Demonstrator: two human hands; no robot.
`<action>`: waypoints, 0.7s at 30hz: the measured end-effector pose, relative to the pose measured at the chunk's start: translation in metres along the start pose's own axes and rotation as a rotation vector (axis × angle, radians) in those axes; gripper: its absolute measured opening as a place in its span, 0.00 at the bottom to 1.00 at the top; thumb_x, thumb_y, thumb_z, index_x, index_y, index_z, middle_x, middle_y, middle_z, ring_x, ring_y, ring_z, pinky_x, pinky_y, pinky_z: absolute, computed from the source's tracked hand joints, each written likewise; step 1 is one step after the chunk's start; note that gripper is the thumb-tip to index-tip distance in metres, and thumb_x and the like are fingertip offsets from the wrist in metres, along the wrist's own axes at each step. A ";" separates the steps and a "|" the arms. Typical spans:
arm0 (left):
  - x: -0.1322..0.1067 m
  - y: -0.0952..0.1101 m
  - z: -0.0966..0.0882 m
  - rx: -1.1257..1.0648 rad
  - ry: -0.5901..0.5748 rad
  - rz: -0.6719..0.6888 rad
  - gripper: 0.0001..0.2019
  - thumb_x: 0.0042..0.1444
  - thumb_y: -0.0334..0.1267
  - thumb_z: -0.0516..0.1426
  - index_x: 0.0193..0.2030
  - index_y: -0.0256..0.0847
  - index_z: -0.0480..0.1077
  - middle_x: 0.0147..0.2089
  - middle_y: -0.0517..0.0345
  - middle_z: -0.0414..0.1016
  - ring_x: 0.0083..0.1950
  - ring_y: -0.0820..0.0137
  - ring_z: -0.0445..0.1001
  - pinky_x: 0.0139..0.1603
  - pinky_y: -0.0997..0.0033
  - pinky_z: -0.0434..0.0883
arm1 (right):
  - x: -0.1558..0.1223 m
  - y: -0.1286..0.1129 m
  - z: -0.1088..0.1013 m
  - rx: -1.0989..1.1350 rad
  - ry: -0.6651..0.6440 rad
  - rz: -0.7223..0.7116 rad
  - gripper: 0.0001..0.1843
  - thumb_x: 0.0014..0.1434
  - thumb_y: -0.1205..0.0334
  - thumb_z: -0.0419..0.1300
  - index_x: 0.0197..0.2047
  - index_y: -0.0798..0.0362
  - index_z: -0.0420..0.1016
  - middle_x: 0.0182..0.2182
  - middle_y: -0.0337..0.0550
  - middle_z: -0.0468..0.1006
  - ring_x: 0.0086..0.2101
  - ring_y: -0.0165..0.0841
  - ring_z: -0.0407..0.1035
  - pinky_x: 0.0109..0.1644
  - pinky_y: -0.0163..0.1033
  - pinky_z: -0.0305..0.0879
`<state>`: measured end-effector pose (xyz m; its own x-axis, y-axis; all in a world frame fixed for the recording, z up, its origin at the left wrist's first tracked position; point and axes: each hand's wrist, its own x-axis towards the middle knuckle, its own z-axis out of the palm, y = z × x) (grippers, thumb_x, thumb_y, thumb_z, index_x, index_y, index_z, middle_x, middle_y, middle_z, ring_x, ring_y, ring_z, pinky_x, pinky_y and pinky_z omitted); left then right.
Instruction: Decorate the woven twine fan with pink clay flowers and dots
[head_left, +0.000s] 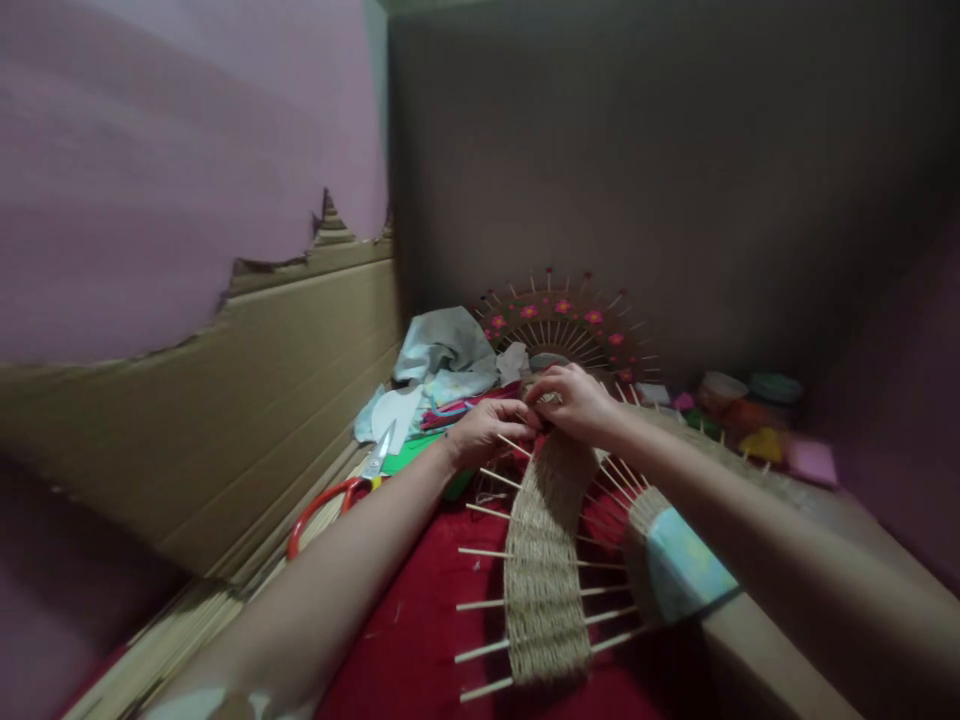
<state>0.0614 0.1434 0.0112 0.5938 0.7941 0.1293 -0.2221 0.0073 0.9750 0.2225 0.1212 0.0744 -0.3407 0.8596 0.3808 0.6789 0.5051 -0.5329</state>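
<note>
A curved woven twine band on thin wooden sticks arcs away from me over red cloth, its near end lowest in view. The sticks poke out along both edges. At its far end, my left hand is closed, fingertips pinching the left edge of the weave. My right hand is closed over the same end from the right, with fingers bent and thumb tucked in. Exactly which strand or stick lies between the fingertips is hidden. Below my right forearm, a blue-patterned piece lies beside the band.
Orange-handled scissors lie left of my left hand. Crumpled pale cloth is piled at the back, near a decorated fan with pink flowers. Colourful small items stand at right. A torn cardboard sheet lines the left wall.
</note>
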 end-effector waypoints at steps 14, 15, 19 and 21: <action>0.008 -0.003 0.007 0.060 0.093 0.136 0.09 0.39 0.24 0.59 0.29 0.35 0.67 0.27 0.61 0.72 0.27 0.74 0.72 0.32 0.73 0.69 | 0.012 0.017 0.003 -0.080 -0.195 -0.122 0.26 0.45 0.75 0.57 0.50 0.57 0.73 0.27 0.41 0.78 0.27 0.30 0.69 0.29 0.33 0.62; 0.009 -0.002 0.007 0.076 0.127 0.145 0.08 0.39 0.24 0.59 0.29 0.35 0.66 0.25 0.63 0.71 0.26 0.76 0.71 0.30 0.75 0.68 | 0.010 0.016 0.004 -0.066 -0.198 -0.128 0.26 0.45 0.73 0.59 0.51 0.56 0.72 0.27 0.40 0.77 0.26 0.29 0.69 0.29 0.33 0.62; 0.009 -0.001 0.009 0.115 0.169 0.105 0.06 0.42 0.25 0.58 0.28 0.36 0.65 0.18 0.66 0.66 0.18 0.79 0.66 0.21 0.79 0.63 | 0.001 0.011 0.005 -0.047 -0.184 -0.176 0.21 0.47 0.70 0.61 0.47 0.54 0.73 0.29 0.40 0.74 0.25 0.27 0.65 0.29 0.34 0.61; 0.008 0.001 0.009 0.122 0.165 0.074 0.05 0.44 0.27 0.58 0.28 0.36 0.64 0.17 0.65 0.67 0.17 0.78 0.66 0.19 0.79 0.62 | -0.002 0.012 0.007 -0.082 -0.142 -0.220 0.15 0.48 0.70 0.61 0.41 0.53 0.76 0.28 0.40 0.72 0.25 0.27 0.64 0.29 0.34 0.61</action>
<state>0.0733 0.1444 0.0151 0.4427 0.8784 0.1800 -0.1593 -0.1205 0.9798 0.2270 0.1265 0.0622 -0.5697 0.7352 0.3673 0.6268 0.6778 -0.3844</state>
